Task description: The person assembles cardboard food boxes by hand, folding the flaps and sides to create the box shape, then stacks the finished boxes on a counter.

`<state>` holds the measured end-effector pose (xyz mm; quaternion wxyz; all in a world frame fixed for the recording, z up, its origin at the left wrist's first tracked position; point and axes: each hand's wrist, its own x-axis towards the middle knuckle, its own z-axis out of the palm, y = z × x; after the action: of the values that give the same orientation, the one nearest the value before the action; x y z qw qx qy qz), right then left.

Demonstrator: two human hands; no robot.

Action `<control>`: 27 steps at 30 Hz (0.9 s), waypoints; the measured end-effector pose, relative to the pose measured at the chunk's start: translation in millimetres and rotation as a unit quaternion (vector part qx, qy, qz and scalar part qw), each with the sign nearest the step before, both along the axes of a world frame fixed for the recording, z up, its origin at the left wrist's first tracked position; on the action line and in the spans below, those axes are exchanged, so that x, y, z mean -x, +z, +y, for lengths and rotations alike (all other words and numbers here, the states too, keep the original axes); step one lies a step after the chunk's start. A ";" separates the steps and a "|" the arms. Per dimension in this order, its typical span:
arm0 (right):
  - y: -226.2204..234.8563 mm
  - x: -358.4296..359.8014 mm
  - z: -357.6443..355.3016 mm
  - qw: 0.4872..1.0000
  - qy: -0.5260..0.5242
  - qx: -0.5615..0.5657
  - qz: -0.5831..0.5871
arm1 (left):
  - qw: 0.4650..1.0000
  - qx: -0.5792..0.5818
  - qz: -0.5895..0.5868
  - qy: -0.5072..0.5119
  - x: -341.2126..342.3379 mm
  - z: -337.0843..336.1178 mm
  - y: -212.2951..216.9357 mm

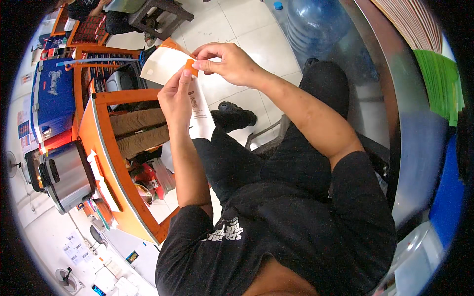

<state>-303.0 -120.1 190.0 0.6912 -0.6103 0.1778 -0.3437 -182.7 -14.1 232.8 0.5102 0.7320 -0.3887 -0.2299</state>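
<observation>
Near the upper middle of the frame, two hands meet on one flat paper packet (200, 111), white with an orange top edge. The left hand (175, 96) grips the packet's long white body, thumb pressed up against the orange strip. The right hand (229, 61) pinches that orange edge between thumb and forefinger. One pale flap (163, 64) with an orange rim folds away toward the upper left, just beside the fingers. The packet hangs in the air above the person's lap, touching nothing else.

At the left of the frame stands one orange-edged worktop (98, 148), with one steel cooker (66, 175) beside it at lower left and one blue box (52, 96) above that. One large clear water bottle (316, 24) stands on the tiled floor (232, 24) at upper right.
</observation>
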 end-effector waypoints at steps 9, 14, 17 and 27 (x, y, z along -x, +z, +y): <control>-2.2 -2.1 0.3 0.995 -0.045 0.087 -0.001 | 0.999 0.000 0.031 -0.032 0.5 -0.4 -1.9; 2.3 -2.4 13.4 0.987 -0.098 0.127 -0.028 | 0.997 0.042 0.063 -0.019 -3.3 -1.0 -9.1; 3.8 -3.5 11.1 0.969 -0.117 0.217 -0.024 | 0.994 0.061 0.084 -0.017 -7.3 -2.3 -11.1; -13.3 -7.8 -7.6 0.937 -0.153 0.311 0.027 | 0.866 0.067 0.494 -0.045 -45.0 10.8 -0.3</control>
<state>-295.2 -127.7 176.7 0.4005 -0.7694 0.1716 -0.4670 -137.8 -3.3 232.5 0.6726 0.4681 -0.1331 -0.5575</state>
